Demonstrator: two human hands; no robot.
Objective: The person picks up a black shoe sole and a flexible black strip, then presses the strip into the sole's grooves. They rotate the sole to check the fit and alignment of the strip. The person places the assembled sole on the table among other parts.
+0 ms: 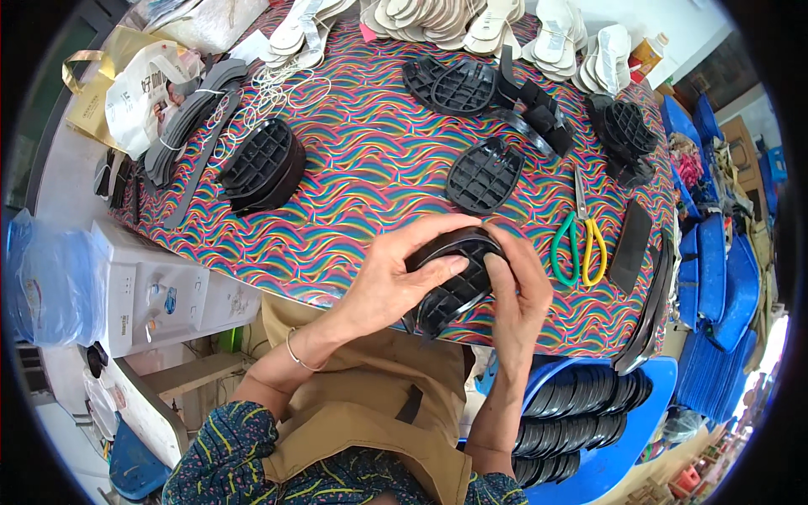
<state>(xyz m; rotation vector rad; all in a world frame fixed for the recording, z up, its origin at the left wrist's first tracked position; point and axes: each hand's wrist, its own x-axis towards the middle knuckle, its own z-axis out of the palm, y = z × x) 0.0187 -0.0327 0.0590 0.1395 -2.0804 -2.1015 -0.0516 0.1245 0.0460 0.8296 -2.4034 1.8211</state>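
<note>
Both hands hold a black shoe heel (454,305) with a gridded hollow face, at the table's near edge. My left hand (394,273) wraps its left side, thumb pressed on the grid. My right hand (520,282) grips the right side, its thumb also on the grid. The fingers curl round the far rim, where a smooth dark band shows. Just beyond my hands lies another gridded heel (485,175). Scissors (579,231) with one green and one yellow handle lie to the right of my right hand, beside a flat dark piece (630,247).
A stack of heels (265,167) stands left on the patterned tablecloth (370,160); more heels (461,87) lie at the back. Dark strips (189,118) and white string lie far left. Pale insoles (421,18) line the far edge. A blue bin (627,446) holds rows of heels.
</note>
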